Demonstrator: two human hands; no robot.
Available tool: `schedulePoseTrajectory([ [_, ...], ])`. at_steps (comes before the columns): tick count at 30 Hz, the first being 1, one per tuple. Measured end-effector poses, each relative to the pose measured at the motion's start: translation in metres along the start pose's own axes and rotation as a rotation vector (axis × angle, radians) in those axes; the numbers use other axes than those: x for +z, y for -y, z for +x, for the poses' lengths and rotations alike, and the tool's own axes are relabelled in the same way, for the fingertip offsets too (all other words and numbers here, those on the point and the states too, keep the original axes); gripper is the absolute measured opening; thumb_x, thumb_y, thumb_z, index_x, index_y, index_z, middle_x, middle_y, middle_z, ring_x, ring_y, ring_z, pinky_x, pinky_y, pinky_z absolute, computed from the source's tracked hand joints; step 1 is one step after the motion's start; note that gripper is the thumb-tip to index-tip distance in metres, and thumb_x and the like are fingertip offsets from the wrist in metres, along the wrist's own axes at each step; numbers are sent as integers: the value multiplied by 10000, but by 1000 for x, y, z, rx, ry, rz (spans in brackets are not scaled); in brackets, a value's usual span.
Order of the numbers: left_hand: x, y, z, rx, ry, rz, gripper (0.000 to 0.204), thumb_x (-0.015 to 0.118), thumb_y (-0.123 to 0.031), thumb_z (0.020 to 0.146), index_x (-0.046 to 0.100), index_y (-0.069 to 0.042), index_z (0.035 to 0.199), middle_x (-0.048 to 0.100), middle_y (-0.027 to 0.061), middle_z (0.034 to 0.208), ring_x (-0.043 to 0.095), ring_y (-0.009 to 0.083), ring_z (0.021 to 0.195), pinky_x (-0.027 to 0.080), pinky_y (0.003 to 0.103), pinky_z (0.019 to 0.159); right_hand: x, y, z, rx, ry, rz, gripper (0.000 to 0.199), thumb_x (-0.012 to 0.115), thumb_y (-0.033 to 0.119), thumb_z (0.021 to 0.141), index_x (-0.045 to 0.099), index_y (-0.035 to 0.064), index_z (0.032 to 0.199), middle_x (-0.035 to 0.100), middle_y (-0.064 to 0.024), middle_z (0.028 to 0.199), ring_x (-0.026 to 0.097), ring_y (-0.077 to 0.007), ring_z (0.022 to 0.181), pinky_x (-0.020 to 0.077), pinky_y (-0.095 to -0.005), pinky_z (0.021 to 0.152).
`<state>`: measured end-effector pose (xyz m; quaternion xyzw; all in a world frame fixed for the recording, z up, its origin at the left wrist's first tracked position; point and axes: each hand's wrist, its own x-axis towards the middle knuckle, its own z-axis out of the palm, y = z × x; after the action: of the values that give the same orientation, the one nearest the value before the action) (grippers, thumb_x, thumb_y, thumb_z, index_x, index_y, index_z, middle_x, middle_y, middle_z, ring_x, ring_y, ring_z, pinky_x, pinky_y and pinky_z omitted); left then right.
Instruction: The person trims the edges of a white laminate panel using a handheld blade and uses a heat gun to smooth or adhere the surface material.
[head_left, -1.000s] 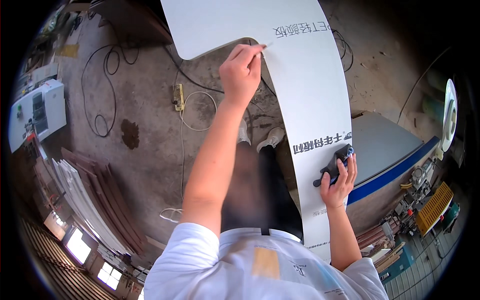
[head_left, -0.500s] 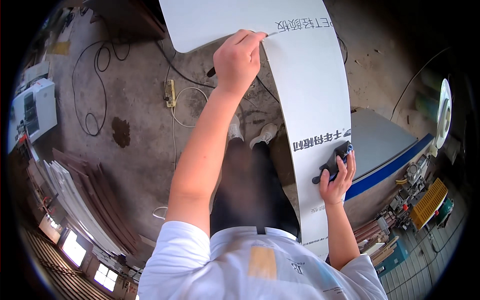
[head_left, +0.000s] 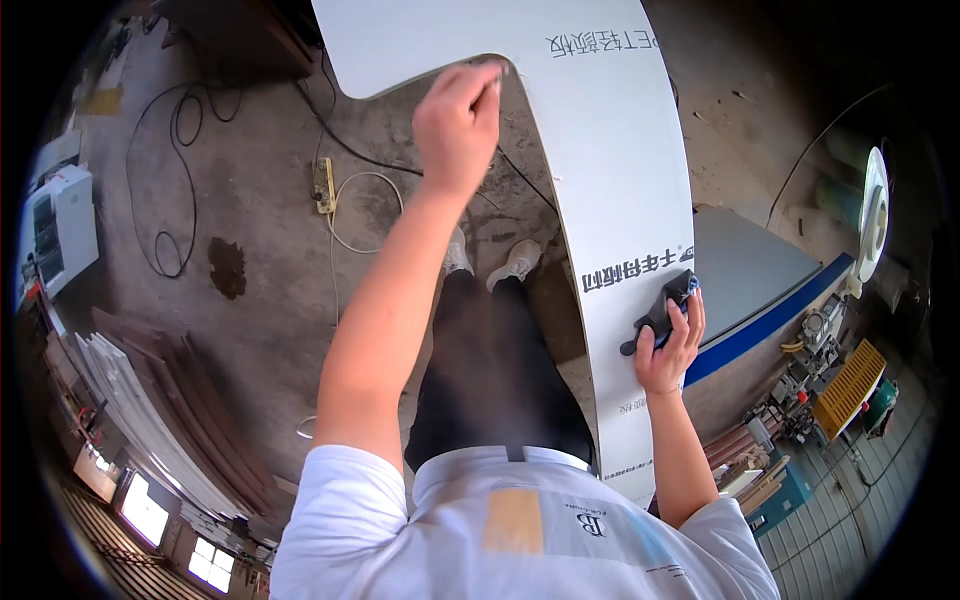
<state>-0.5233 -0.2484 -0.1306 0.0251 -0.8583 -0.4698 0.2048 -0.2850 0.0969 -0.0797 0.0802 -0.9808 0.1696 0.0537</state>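
A long white board (head_left: 610,170) with dark printing has a rounded inner cut-out and runs from the far side down along my right. At the curved corner of that cut-out is my left hand (head_left: 458,130), its fingers pinched together beside the board's edge. Whatever the fingers hold is hidden and smeared by motion. My right hand (head_left: 672,348) is closed around a small black hand tool (head_left: 662,312) with a rounded knob at its near end. The tool rests on the board's face below the large lettering.
A grey panel (head_left: 750,265) with a blue edge (head_left: 770,325) lies right of the board. Cables (head_left: 185,130) and a yellow power strip (head_left: 323,186) are on the floor. Stacked boards (head_left: 150,410) stand at left. A white round fan (head_left: 873,220) and machinery (head_left: 850,385) are at right.
My left hand has drawn slightly left, toward the curved corner. The thin tip and dark end showing from it earlier are out of sight. My right hand stays on the black tool.
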Motion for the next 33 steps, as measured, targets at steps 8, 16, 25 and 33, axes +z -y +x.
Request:
schedulePoseTrajectory([
  [8,13,-2,-5,159,42,11,168,744,-26,930,801,-130,1049,766,48,971,729,243,790,561,356,683,-1,1,1,5,22,-32,471,654,220,939,602,27,1366,525,-284,1531,497,-545,1426,436,-590,1164],
  [16,-13,-79,-161,246,375,9,170,763,-62,861,774,-155,1004,692,24,894,715,245,869,600,362,696,1,-2,-1,0,-9,-43,472,664,200,927,602,38,1367,530,-270,1530,503,-532,1426,444,-585,1157],
  [25,-5,-1,-12,88,3,-67,148,751,-65,932,782,-65,1076,758,134,987,738,335,877,582,393,765,2,4,1,0,-26,-26,484,674,187,916,602,42,1371,535,-270,1527,513,-519,1422,434,-576,1169],
  [33,10,-11,-28,335,111,136,205,712,-32,897,812,-171,1010,735,18,932,719,261,806,570,366,681,1,3,1,26,-33,-41,502,696,151,874,616,49,1360,542,-273,1527,514,-510,1429,434,-569,1172],
])
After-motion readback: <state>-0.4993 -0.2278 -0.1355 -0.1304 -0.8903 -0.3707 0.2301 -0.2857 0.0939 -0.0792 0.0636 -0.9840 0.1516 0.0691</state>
